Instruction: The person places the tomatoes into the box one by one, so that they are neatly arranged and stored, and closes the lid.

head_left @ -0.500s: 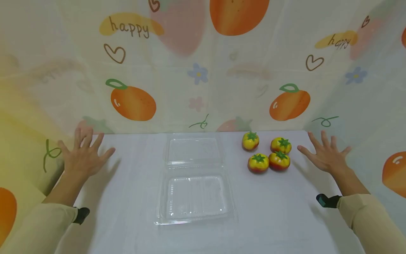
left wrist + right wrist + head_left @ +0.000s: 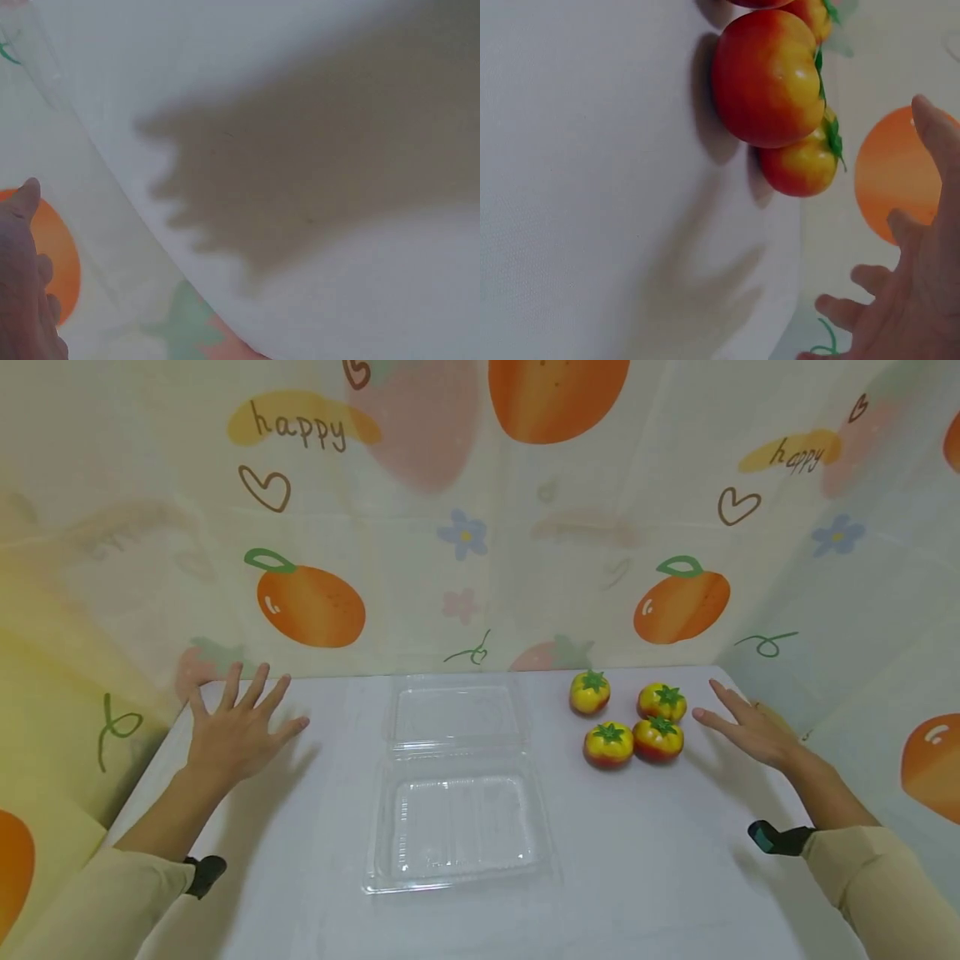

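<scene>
The head view shows four yellow-and-red fruits with green leafy tops on the white surface (image 2: 645,868), right of centre in the frame: a rear-left fruit (image 2: 589,694), a rear-right fruit (image 2: 662,703), a front-left fruit (image 2: 608,747) and a front-right fruit (image 2: 657,742). The right hand (image 2: 761,739), at the right of the frame, has its fingers (image 2: 727,697) extended toward the upper left, their tips near the rear-right fruit but apart from it. It grips nothing; the right wrist view has it at lower right, with fruits at upper centre. At the left of the frame, the left hand (image 2: 231,739) is raised over its shadow, fingers straight and spread, thumb angled right, likewise holding nothing and well apart from the fruits. Both forearms slant inward from the lower corners. Between the hands lies a clear plastic container (image 2: 465,827), its lid (image 2: 457,710) laid back.
</scene>
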A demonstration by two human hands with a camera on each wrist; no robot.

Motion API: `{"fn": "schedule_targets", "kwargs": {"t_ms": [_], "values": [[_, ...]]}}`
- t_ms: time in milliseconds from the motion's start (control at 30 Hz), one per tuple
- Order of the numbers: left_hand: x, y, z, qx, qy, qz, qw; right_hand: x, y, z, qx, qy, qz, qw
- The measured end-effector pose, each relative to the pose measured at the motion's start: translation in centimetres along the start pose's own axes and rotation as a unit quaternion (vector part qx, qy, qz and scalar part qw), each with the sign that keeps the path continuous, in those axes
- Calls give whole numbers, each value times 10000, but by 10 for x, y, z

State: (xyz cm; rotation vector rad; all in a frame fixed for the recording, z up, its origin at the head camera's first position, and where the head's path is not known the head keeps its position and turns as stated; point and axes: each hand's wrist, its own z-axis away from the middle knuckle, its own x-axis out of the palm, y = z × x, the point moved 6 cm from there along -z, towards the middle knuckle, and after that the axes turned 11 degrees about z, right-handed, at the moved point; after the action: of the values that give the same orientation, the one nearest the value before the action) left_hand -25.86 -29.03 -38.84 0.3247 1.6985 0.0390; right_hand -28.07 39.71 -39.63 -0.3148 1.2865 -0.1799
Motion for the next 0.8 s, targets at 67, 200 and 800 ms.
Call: {"fn": "schedule_targets", "kwargs": {"t_ms": [67, 200, 800], "values": [[1, 10, 0, 128, -68, 19, 9999, 3, -2, 0, -107, -181, -311, 9993], [5, 27, -1, 384, -213, 121, 9990, 6, -6, 1, -176, -383, -501, 9979], [26, 87, 6, 1700, -1170, 725, 9758, 23, -16, 1, -648, -287, -902, 9934]]}}
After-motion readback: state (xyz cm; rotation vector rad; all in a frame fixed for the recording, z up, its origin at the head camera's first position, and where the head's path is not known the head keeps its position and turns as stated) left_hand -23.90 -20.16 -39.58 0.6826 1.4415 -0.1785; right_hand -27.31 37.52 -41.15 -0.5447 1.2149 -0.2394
